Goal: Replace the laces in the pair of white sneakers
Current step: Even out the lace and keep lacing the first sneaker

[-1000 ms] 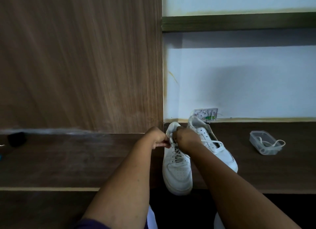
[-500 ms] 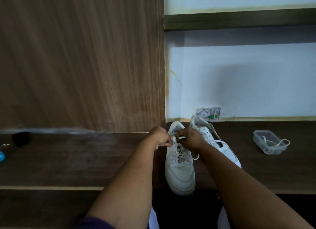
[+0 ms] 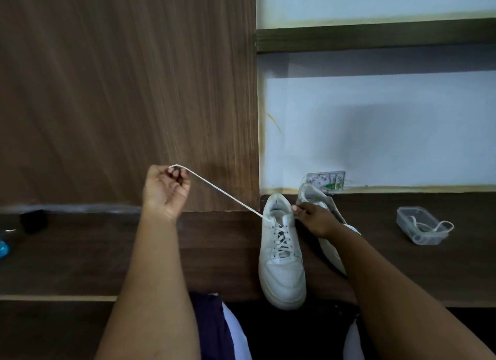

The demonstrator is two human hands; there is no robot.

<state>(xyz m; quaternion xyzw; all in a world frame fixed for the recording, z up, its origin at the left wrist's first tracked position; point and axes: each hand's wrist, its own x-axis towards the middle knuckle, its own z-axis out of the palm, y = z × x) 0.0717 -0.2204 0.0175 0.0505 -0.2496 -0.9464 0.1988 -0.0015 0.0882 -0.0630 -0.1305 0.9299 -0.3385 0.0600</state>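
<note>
Head view looks down on a dark wooden shelf (image 3: 88, 255) where the pair of white sneakers stands. The left hand (image 3: 165, 189) is raised, palm toward the camera, its fingers curled and pinching the end of a white lace (image 3: 222, 193). From that hand the lace runs taut, down and to the right, to the top eyelets of the nearer sneaker (image 3: 281, 255). This sneaker stands toe toward the person, its toe overhanging the shelf edge, with laces crossed over its tongue.

The right hand (image 3: 314, 218) sits just right of that sneaker's collar, fingertips touching the upper rim; whether it pinches a lace end there cannot be told. Under and behind this hand lies the second sneaker (image 3: 319, 198), angled away and mostly covered by the wrist.

Well to the right of the right hand, a clear plastic container (image 3: 418, 225) rests on the shelf with another white lace (image 3: 442, 226) looping over its rim. Far left of the left hand sits a small black object (image 3: 33, 220).
</note>
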